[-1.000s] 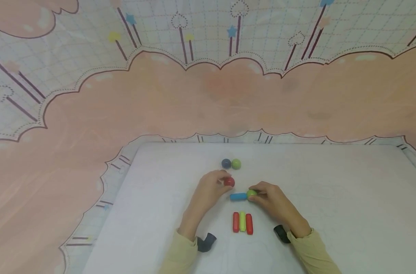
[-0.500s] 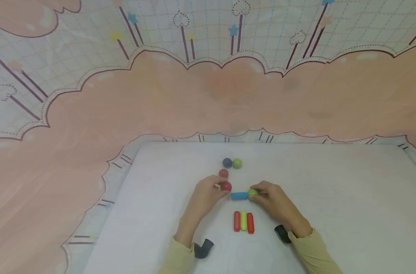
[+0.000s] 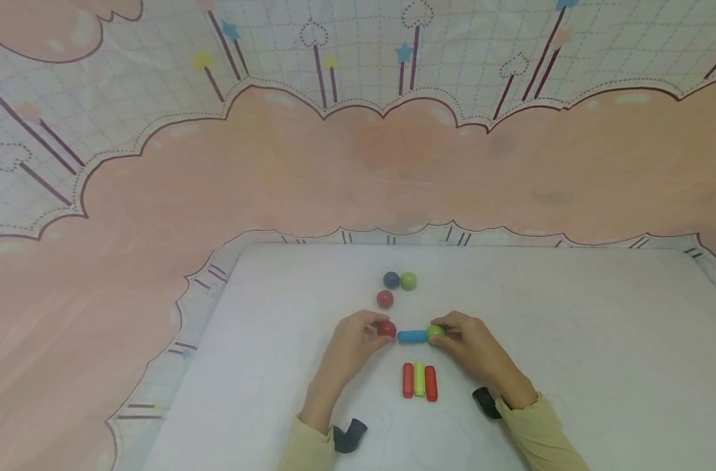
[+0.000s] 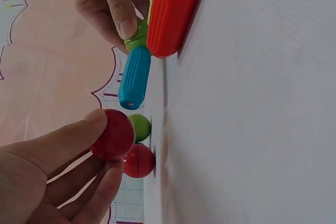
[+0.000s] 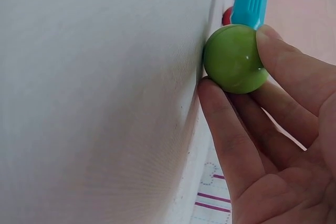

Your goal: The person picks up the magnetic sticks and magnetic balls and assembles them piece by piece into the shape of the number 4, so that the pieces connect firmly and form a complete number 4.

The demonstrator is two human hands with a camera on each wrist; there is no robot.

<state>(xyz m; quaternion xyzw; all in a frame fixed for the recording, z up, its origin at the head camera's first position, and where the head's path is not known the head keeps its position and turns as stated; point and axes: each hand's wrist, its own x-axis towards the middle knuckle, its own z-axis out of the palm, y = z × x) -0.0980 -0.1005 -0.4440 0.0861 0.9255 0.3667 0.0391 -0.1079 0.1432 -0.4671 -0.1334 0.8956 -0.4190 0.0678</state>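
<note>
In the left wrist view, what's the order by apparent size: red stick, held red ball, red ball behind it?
1. Red stick
2. Held red ball
3. Red ball behind it, partly hidden
Nearness may exaggerate the differences.

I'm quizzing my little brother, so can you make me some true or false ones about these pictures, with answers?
1. The left hand holds a red ball. True.
2. The right hand holds a yellow ball. False: it holds a green ball.
3. The blue rod touches that green ball. True.
4. The blue rod touches the held red ball. False: there is a gap.
5. Two red rods flank a yellow-green rod. True.
</note>
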